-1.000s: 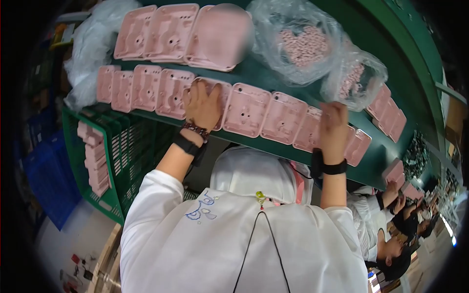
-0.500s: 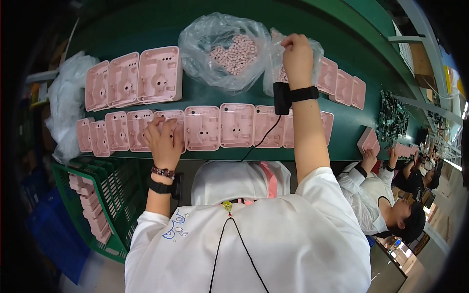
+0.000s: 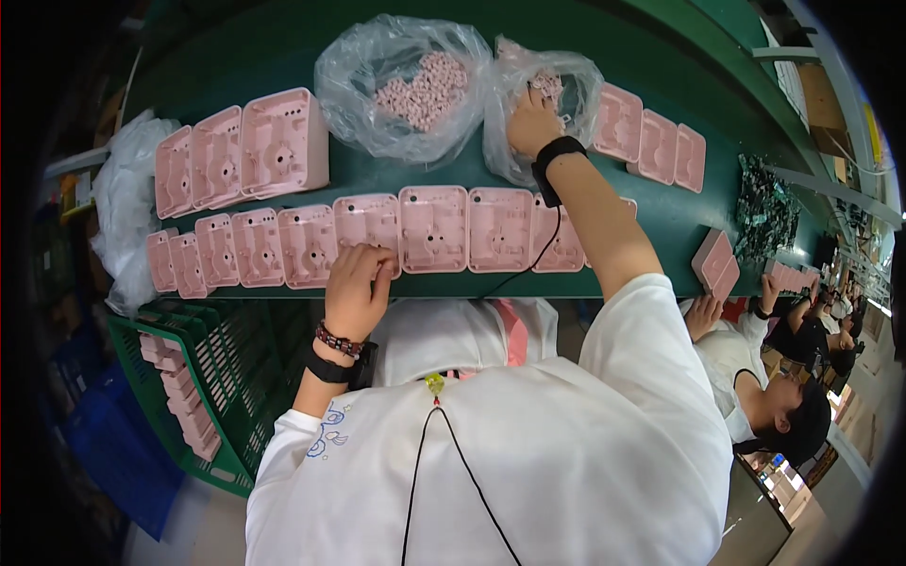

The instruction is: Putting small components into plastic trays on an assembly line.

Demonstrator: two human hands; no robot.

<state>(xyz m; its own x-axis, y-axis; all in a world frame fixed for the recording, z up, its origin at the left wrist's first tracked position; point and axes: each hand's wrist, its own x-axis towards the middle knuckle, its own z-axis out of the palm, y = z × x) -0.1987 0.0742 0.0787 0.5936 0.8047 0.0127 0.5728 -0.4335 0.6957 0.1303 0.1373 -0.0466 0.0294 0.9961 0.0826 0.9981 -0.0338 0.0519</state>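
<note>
My left hand (image 3: 357, 288) is at the near rim of a pink plastic housing (image 3: 366, 212) in the front row. Its fingers are bent over that rim, closed on the edge. My right hand (image 3: 534, 125) reaches into the smaller clear plastic bag (image 3: 505, 156), which holds small pink parts (image 3: 547, 85). The right fingers are curled together among these parts; whatever lies between the fingertips is too small to make out. A larger open clear bag (image 3: 344, 104) with a heap of small pink pieces (image 3: 425, 91) stands left of it.
Further pink housings stand in the back left stack (image 3: 280, 141) and back right row (image 3: 618, 123). A pile of dark small parts (image 3: 766, 208) lies at right, near a seated co-worker (image 3: 746, 377). A green crate (image 3: 236, 377) with pink pieces is below the table's left side.
My left hand has drawn back from inside a housing to a near rim. The right hand has lowered into the smaller bag, its arm now slanting. The view has shifted slightly.
</note>
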